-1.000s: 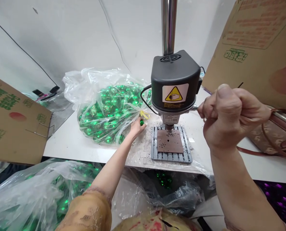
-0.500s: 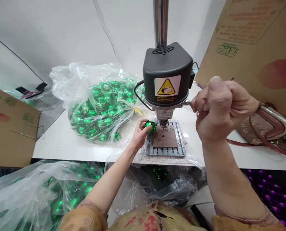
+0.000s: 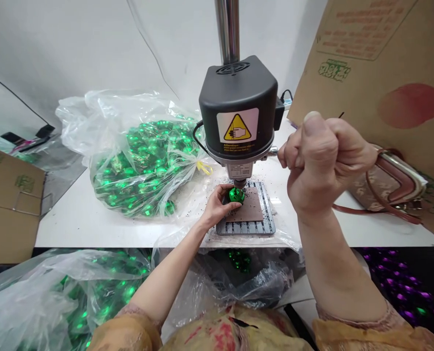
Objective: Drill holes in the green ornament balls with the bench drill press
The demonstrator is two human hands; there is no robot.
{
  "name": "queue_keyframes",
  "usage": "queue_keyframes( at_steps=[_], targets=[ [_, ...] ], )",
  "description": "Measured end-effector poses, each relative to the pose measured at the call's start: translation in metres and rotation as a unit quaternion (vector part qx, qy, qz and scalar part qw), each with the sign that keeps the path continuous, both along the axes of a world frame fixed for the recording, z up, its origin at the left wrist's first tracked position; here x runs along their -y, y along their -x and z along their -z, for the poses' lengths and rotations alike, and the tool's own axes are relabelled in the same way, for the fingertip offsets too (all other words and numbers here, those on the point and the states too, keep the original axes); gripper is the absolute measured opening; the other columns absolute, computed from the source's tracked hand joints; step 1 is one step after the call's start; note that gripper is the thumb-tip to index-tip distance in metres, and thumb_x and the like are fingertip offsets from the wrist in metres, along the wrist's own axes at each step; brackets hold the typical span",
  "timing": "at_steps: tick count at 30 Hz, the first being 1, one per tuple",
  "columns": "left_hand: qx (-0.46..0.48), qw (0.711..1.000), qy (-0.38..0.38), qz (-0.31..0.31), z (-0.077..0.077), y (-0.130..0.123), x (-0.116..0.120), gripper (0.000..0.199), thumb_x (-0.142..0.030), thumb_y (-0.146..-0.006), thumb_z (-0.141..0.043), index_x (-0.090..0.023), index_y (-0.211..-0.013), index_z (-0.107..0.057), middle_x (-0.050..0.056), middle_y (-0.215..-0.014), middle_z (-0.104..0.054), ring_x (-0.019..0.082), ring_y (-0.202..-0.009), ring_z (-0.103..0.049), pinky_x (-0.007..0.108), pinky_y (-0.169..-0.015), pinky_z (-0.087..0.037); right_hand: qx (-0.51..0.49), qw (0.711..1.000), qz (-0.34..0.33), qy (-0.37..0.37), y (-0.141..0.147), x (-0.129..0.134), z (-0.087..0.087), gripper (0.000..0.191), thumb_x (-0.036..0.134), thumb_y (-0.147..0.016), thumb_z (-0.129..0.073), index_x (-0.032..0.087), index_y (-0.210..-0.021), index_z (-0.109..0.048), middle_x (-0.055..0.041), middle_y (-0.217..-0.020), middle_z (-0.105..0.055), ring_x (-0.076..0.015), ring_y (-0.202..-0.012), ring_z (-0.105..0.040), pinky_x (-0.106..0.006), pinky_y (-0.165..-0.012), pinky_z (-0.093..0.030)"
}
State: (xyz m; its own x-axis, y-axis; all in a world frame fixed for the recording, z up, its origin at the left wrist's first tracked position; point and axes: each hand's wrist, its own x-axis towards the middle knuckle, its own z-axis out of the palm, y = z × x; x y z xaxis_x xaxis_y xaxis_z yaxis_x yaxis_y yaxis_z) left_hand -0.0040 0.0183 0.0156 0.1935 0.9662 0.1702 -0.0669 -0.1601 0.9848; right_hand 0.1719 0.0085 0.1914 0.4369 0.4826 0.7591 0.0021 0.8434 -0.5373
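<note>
One green ball [image 3: 236, 195] clamped in left hand [image 3: 216, 207] beneath drill press [image 3: 237, 92], right hand [image 3: 317, 165] gripping lever [image 3: 273, 151]; drilling apparently unfinished, bagful [image 3: 140, 168] alongside press.

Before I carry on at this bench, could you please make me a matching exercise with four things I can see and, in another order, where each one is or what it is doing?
Column 1
1. Left hand
2. Right hand
3. Yellow tie
4. Warning label

Column 2
A. Curled closed at the metal lever
B. On the front of the black machine head
C. Around a faceted green ball
D. At the gathered part of the clear bag

Right pairs: 1-C, 2-A, 3-D, 4-B
</note>
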Motion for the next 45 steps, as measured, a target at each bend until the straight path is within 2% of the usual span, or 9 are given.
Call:
queue_keyframes(
  at_steps=[7,12,19,25,33,41,45],
  targets=[
    [-0.079,0.995,-0.058,0.008,0.002,-0.008,0.008,0.055,-0.039,-0.071,-0.086,-0.020,-0.113,-0.057,0.010,-0.126,-0.064,0.027,-0.123,-0.058,0.042,-0.106,-0.045,0.019,0.999,0.018,0.022,0.001,0.002,0.001,0.048,0.043,-0.088,-0.057,0.023,-0.056,-0.029,0.0049,-0.047,-0.029,-0.0080,-0.043,-0.031,-0.033,-0.046,-0.027],
    [-0.091,0.995,-0.040,-0.004,0.003,-0.015,0.016,0.051,-0.042,-0.078,-0.081,-0.021,-0.116,-0.055,0.010,-0.127,-0.064,0.027,-0.123,-0.059,0.043,-0.105,-0.046,-0.001,1.000,-0.014,-0.008,0.000,0.001,0.000,0.049,0.036,-0.087,-0.061,0.021,-0.054,-0.028,0.0060,-0.045,-0.029,-0.0063,-0.040,-0.031,-0.031,-0.043,-0.025],
    [-0.074,0.997,-0.024,-0.028,0.007,-0.019,0.019,0.053,-0.037,-0.074,-0.084,-0.020,-0.116,-0.056,0.012,-0.130,-0.062,0.029,-0.124,-0.059,0.046,-0.109,-0.044,-0.007,1.000,-0.018,-0.016,0.002,0.002,0.000,0.050,0.034,-0.087,-0.061,0.021,-0.052,-0.027,0.0065,-0.045,-0.029,-0.0054,-0.040,-0.032,-0.031,-0.042,-0.025],
    [-0.063,0.997,-0.037,-0.025,0.008,-0.019,0.019,0.051,-0.035,-0.076,-0.083,-0.020,-0.115,-0.054,0.012,-0.130,-0.061,0.028,-0.124,-0.058,0.047,-0.109,-0.044,0.000,0.998,0.039,-0.050,0.005,0.006,0.014,0.050,0.025,-0.087,-0.057,0.018,-0.053,-0.020,0.0062,-0.048,-0.021,-0.0026,-0.042,-0.025,-0.028,-0.044,-0.022],
    [-0.065,0.997,-0.032,-0.031,0.011,-0.018,0.018,0.052,-0.039,-0.074,-0.084,-0.022,-0.115,-0.056,0.010,-0.127,-0.062,0.028,-0.124,-0.058,0.047,-0.110,-0.042,0.007,0.992,0.037,-0.124,0.001,0.001,0.034,0.048,0.018,-0.084,-0.055,0.018,-0.057,-0.016,0.0064,-0.047,-0.021,-0.0033,-0.041,-0.022,-0.028,-0.043,-0.018],
    [-0.055,0.997,-0.029,-0.035,0.007,-0.022,0.021,0.052,-0.041,-0.075,-0.083,-0.021,-0.113,-0.054,0.011,-0.126,-0.062,0.027,-0.122,-0.059,0.046,-0.108,-0.043,0.040,0.982,0.030,-0.184,-0.002,-0.001,0.046,0.044,0.009,-0.079,-0.053,0.018,-0.057,-0.016,0.0061,-0.049,-0.022,-0.0028,-0.041,-0.025,-0.025,-0.041,-0.029],
    [-0.047,0.998,-0.027,-0.035,0.008,-0.023,0.020,0.053,-0.042,-0.074,-0.084,-0.020,-0.112,-0.053,0.011,-0.126,-0.062,0.027,-0.121,-0.059,0.046,-0.108,-0.043,0.039,0.980,0.028,-0.195,-0.002,-0.001,0.049,0.044,0.010,-0.079,-0.053,0.018,-0.057,-0.016,0.0058,-0.048,-0.023,-0.0026,-0.040,-0.025,-0.024,-0.041,-0.030]
  ],
)
